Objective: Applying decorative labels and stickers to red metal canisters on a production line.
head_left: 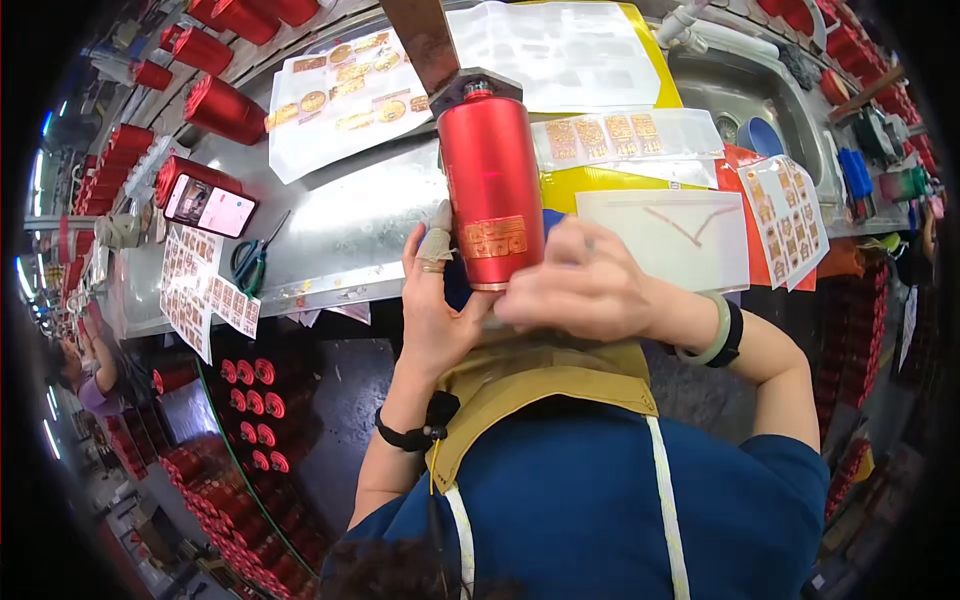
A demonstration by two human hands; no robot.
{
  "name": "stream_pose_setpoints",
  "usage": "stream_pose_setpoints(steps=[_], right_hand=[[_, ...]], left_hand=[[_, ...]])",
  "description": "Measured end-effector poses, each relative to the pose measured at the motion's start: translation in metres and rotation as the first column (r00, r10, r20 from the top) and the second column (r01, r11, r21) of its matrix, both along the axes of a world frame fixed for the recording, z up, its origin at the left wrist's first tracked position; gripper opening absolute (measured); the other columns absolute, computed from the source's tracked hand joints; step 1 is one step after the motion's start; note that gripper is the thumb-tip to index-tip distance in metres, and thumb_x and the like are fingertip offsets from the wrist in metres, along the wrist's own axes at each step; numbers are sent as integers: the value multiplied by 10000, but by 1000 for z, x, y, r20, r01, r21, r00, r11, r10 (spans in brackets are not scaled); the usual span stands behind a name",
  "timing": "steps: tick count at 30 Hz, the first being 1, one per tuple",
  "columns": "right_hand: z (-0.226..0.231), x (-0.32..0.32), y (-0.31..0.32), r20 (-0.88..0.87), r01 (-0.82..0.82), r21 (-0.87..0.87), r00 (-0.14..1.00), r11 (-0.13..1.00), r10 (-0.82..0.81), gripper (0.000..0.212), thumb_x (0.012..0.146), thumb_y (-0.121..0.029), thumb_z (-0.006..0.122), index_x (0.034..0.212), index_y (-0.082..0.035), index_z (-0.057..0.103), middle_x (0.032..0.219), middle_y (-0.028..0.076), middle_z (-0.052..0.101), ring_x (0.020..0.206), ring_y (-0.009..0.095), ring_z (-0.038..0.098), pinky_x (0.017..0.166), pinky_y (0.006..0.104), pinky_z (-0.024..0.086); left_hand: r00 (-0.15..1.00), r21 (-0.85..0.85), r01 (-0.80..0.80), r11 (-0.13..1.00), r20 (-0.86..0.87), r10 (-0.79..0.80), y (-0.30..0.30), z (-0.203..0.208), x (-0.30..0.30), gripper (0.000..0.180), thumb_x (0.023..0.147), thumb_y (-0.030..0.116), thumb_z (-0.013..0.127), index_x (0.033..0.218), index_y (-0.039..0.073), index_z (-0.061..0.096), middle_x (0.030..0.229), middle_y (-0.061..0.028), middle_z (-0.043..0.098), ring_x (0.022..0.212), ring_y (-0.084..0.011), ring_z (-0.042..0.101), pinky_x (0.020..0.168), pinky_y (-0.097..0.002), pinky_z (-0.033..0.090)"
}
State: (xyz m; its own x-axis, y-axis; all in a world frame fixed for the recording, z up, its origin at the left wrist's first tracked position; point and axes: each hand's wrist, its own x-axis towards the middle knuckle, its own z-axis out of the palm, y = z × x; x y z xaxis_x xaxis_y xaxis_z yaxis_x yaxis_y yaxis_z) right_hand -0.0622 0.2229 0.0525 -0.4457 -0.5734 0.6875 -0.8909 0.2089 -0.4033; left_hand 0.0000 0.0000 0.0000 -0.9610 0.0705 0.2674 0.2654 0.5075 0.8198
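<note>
A glossy red bottle (492, 165) lies in front of me, its dark neck against a dark metal block (468, 82) on an upright bar. Near its base the bottle bears a gold decorative label (494, 237). My left hand (435, 300) grips the base from the left, with the thumb at the bottom edge. A pale wrap covers one finger, and a ring shows below it. Close against the base's right side is my right hand (585, 285), its fingers curled in and slightly blurred. Whatever those fingers pinch is hidden.
Gold sticker sheets (350, 85) lie behind and left, others (785, 210) at right. A phone (210, 205) leans on a red bottle (185, 178) beside green-handled scissors (250, 265). At back right, a metal sink (800, 110) holds a blue bowl (762, 137). Red bottles (225, 108) stand far left.
</note>
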Motion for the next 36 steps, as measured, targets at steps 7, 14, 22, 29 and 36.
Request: stream_pose_setpoints(steps=[7,14,22,29,36], right_hand=[[13,-48,21,-154,547,-30,824,836,-545,188,808,-30,744,982,-100,732,932,30,746,857,246,689,760,349,492],[-6,-14,38,466,456,-148,815,877,-345,238,1029,-11,519,1247,-5,614,1144,129,658,1032,195,641,924,316,503],[1,13,79,511,474,111,727,874,-459,313,877,-199,830,936,-31,573,807,65,558,689,171,536,626,330,434],[-31,-42,139,112,578,484,704,657,-701,203,846,-24,685,1041,-81,694,950,109,622,908,301,666,762,399,526],[-52,-79,184,-159,616,688,642,383,-750,400,847,-8,612,1166,-198,762,1059,102,605,971,314,668,779,414,552]], left_hand=[[998,-39,3,999,-59,-5,14,7,-1,888,759,157,903,1499,-29,448,1468,-232,526,1361,-432,497,1189,-477,347],[922,-388,-72,919,-377,-87,33,33,-8,682,633,147,946,1271,84,713,1537,-133,511,1383,-392,485,1142,-499,406],[976,-158,-108,982,-206,75,22,9,2,952,710,188,947,1500,-3,450,1581,-208,410,1446,-365,434,1185,-454,355],[963,-60,-96,994,-256,78,35,16,-1,1008,665,170,977,1518,59,451,1580,-191,424,1436,-351,453,1184,-457,375],[975,-46,-96,994,-204,85,31,19,-5,980,664,172,978,1495,42,475,1523,-176,493,1407,-331,481,1169,-438,387]])
